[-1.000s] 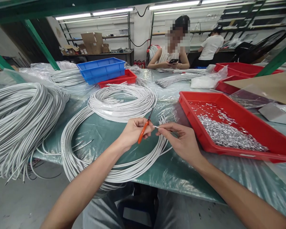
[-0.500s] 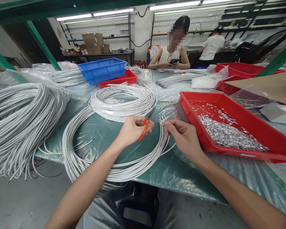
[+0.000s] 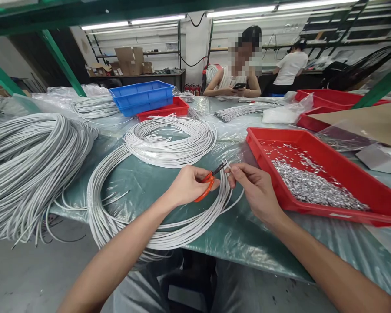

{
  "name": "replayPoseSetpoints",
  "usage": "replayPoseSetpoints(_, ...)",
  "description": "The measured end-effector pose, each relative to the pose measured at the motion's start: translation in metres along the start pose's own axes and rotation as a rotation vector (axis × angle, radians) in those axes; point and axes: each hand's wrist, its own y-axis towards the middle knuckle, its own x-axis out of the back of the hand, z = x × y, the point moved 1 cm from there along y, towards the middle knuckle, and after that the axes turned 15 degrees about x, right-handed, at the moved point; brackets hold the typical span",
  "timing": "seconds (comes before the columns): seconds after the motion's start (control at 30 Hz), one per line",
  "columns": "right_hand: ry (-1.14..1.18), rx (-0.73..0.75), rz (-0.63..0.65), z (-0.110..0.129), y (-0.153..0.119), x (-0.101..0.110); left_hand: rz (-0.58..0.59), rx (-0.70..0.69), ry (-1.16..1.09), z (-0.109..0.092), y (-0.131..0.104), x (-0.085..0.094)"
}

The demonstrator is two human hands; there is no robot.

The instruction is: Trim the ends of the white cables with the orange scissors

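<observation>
My left hand point(image 3: 192, 186) is closed around orange-handled scissors point(image 3: 209, 180). Their dark blades point right and up, at the tip of a white cable. That cable end is pinched between the thumb and fingers of my right hand point(image 3: 252, 184). Below both hands lies a coil of white cable point(image 3: 189, 232), its near side by the table's front edge and its loose ends close to my right fingers. A second, tighter coil of white cable point(image 3: 172, 156) rests just behind it. Whether the blades touch the cable, I cannot tell.
A red tray point(image 3: 329, 167) of small silvery pieces stands right of my right hand. At left a large heap of white cable point(image 3: 29, 161) hangs over the table edge. Blue bins point(image 3: 143, 98) sit farther back. Across the table a person point(image 3: 237, 78) holds a phone.
My left hand has moved slightly right and turned the scissors, bringing the blades from pointing away up to the cable end. My right hand keeps its pinch, nearly in place.
</observation>
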Motion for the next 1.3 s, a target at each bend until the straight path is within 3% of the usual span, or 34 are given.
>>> replayPoseSetpoints(0.7,0.059,-0.056,0.182,0.0,0.007,0.008,0.082,0.007,0.004,-0.002,-0.004,0.002)
replayPoseSetpoints(1.3,-0.01,-0.108,0.063,0.008,0.007,0.007,0.108,0.037,-0.004,0.002,-0.002,0.002)
